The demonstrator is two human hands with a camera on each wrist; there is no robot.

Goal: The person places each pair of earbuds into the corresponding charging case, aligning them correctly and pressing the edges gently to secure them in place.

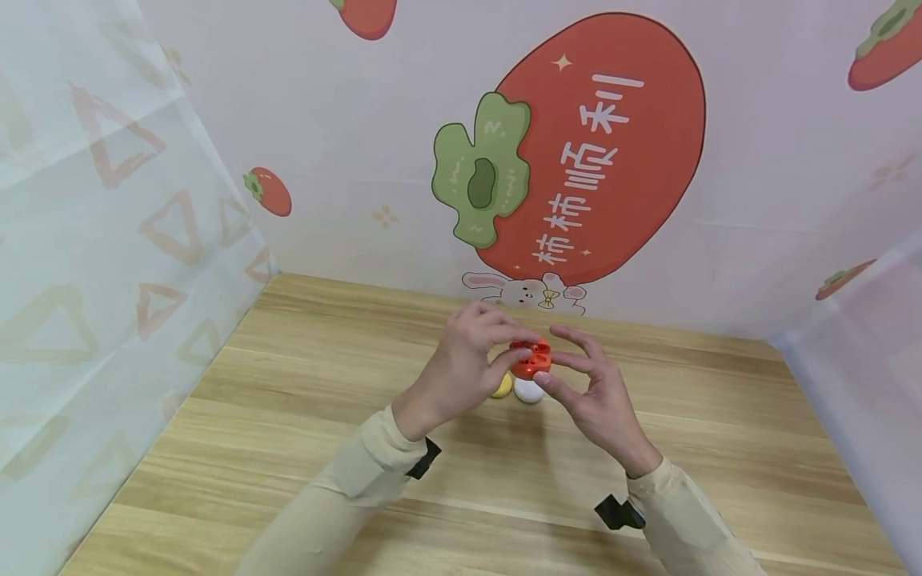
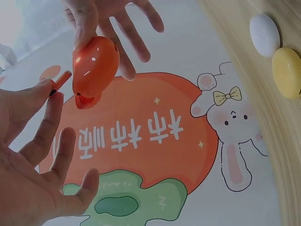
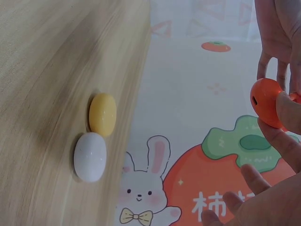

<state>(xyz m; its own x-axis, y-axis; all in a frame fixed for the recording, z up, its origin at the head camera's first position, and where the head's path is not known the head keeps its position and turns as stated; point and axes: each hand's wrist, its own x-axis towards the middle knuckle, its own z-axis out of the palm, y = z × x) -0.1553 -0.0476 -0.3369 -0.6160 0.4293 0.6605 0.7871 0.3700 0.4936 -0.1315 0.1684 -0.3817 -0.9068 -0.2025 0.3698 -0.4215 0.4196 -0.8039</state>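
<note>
My right hand (image 1: 594,392) holds an orange earbud charging case (image 1: 531,370) between thumb and fingers, above the table. The case's lid is up, and dark hollows show inside it. Between thumb and forefinger, my left hand (image 1: 464,364) pinches a small orange earbud (image 2: 61,81) by its dark-tipped end. In the left wrist view the earbud is close beside the glossy case (image 2: 99,66), with a narrow gap between them. A small dark port shows on the case (image 3: 266,102) in the right wrist view. Its inside is hidden there.
Below the hands, a yellow rounded case (image 1: 502,387) and a white rounded case (image 1: 529,391) lie side by side on the wooden table (image 1: 324,360). Behind the table stands a printed backdrop (image 1: 346,216) with persimmons and a rabbit. A side panel (image 1: 115,264) borders the left.
</note>
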